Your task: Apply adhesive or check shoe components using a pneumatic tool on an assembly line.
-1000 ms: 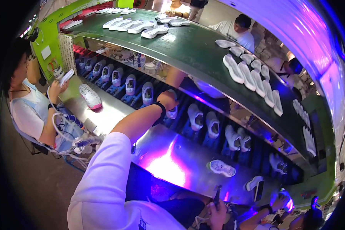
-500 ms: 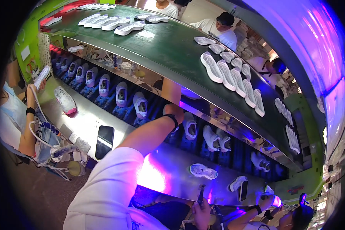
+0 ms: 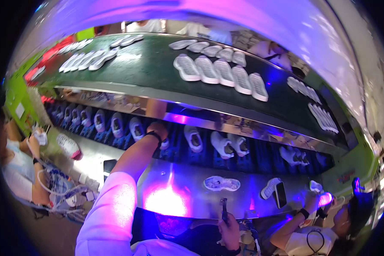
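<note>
My left hand (image 3: 157,129), a black band at its wrist, reaches over the dark roller conveyor. Its fingers curl down over a white shoe (image 3: 164,143), which is mostly covered by the hand; the fingertips are hidden. Close to my body, below the metal bench edge, my right hand (image 3: 229,232) is closed round a slim dark tool (image 3: 224,209) that points upward; its exact kind does not show. Just beyond that tool, a white shoe sole (image 3: 222,183) lies flat on the metal bench (image 3: 187,170).
More white shoes (image 3: 193,138) stand along the conveyor (image 3: 260,158). Above it runs a green belt (image 3: 147,64) carrying rows of white soles (image 3: 222,72). Phones (image 3: 280,194) lie on the bench. Co-workers (image 3: 19,166) work at both sides and beyond the belt.
The whole view has turned, so bench and belt lie more level. My left hand stays over the shoe on the conveyor; my right hand keeps the tool. The right-hand co-worker's hands have shifted.
</note>
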